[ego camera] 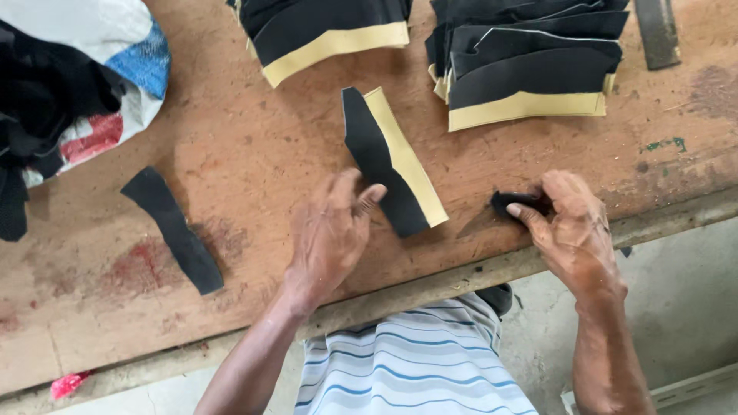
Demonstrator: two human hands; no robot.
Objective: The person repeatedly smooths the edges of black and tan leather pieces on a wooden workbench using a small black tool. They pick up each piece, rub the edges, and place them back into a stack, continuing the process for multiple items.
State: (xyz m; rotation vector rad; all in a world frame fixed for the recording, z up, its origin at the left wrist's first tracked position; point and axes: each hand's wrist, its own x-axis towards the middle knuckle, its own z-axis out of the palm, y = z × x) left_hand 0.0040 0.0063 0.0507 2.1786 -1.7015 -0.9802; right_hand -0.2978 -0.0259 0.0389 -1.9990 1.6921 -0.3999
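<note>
Lowest in the frame, a striped shirt (419, 369) in white, grey and blue fills the bottom centre, with both bare forearms rising from it onto a worn wooden table (254, 154), its brown top scuffed and stained red in patches. Lower centre, the left hand (330, 234) rests on the board with fingers loosely curled, its fingertips touching the near end of a long cut piece (392, 161): a black strip with a notched outline, lying over a tan strip of the same length. Lower right, the right hand (573, 230) pinches a small black wad (516, 203) against the table near its front edge. At lower left, a single black strip (173, 230) lies alone, well apart from both hands. Farther up, two stacks of similar black-and-tan pieces sit at the top edge, one at top centre (330, 31) and a thicker one at upper right (530, 65). A flat metal bar (657, 31) lies beside that stack. At upper left, a woven sack (115, 69) in white, blue and red holds dark cloth scraps (38, 107).
</note>
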